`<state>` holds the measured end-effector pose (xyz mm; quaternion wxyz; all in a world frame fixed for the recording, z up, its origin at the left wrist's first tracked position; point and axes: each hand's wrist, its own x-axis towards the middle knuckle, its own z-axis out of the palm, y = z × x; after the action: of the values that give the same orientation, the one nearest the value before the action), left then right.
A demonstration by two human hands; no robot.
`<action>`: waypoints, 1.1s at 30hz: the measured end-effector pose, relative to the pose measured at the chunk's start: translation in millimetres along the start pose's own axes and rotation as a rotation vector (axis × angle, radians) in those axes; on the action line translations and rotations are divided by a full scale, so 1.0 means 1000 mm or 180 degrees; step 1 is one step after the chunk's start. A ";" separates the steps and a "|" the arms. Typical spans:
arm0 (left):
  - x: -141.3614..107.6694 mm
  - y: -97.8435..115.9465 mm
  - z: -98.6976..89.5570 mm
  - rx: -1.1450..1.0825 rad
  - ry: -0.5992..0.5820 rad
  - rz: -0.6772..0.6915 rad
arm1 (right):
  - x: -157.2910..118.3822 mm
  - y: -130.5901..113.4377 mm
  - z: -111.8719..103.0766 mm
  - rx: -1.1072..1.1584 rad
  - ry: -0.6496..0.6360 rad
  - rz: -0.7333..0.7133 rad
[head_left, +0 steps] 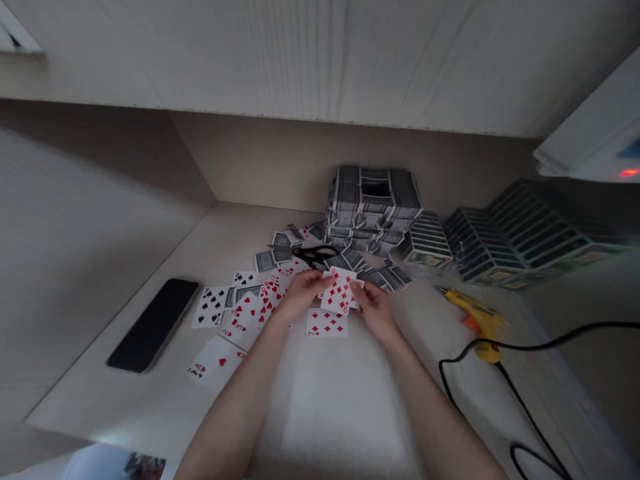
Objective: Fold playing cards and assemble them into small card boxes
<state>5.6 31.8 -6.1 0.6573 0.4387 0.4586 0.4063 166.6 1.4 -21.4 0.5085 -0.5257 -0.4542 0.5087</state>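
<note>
Both my hands hold playing cards [339,293] face up in front of me, the nine of diamonds on top and an edge of another card showing behind it. My left hand [304,295] pinches the left side, its thumb on the face. My right hand [374,307] grips the right side the same way. Just below them, a seven of diamonds [327,324] lies on the table. To the left of my left hand, overlapping heart cards [245,313] are fanned out, with an ace of hearts [216,363] nearest me and a seven of spades [209,307] beside them.
Black scissors [316,253] lie among face-down cards [350,260]. Behind stands a box-like structure made of cards [374,203]. Stacked boxes [520,233] sit at right, near a yellow glue gun [473,317] with a looping black cable [550,340]. A phone [154,327] lies left. A shelf overhangs.
</note>
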 end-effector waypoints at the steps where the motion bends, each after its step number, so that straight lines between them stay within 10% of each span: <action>1: 0.000 0.000 0.000 -0.0037 0.0003 0.0006 | 0.000 0.001 0.000 -0.0013 0.0010 0.0019; 33: 0.004 0.000 -0.006 -0.0171 -0.0172 -0.0228 | 0.003 -0.003 0.001 0.0231 -0.0219 0.0182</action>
<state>0.7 37.0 -8.6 0.6952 0.4150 0.4450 0.3827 166.0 4.5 -18.7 0.4965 -0.5019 -0.4374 0.5570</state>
